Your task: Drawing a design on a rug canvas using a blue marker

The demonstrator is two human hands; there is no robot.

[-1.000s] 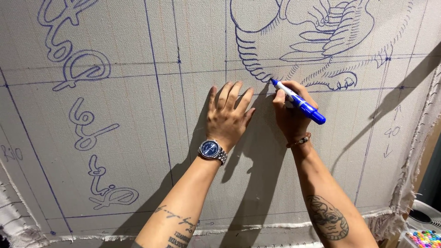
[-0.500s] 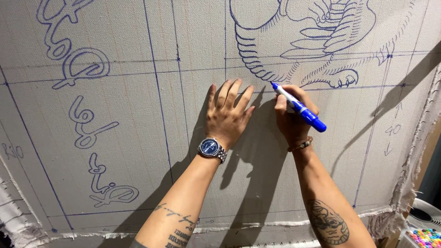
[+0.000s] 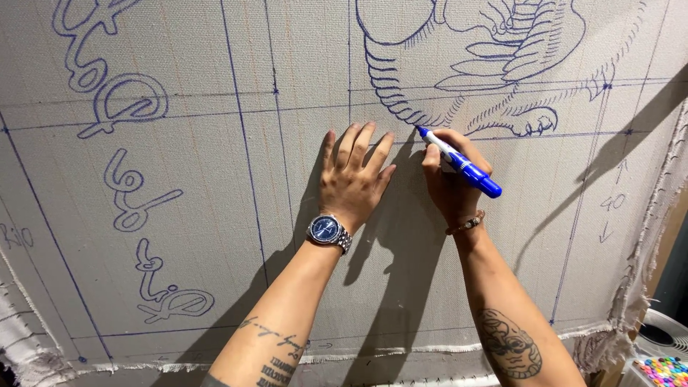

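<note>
A large beige cloth (image 3: 215, 236) hangs stretched in front of me, covered with blue grid lines, curly shapes at the left and a drawn creature (image 3: 494, 57) at the top. My left hand (image 3: 351, 179) lies flat on the cloth, fingers spread, a silver wristwatch (image 3: 328, 231) on its wrist. My right hand (image 3: 451, 183) grips a blue marker (image 3: 459, 163), its tip touching the cloth at the lower edge of the drawn creature. A thin bracelet sits on the right wrist. Both forearms are tattooed.
The cloth's frayed edges run along the bottom (image 3: 358, 355) and right side (image 3: 659, 236). A white fan (image 3: 663, 337) and a box of coloured markers (image 3: 663, 371) stand at the lower right corner.
The marker tip has shifted slightly left and down along the drawn outline. The left hand stays flat in the same place.
</note>
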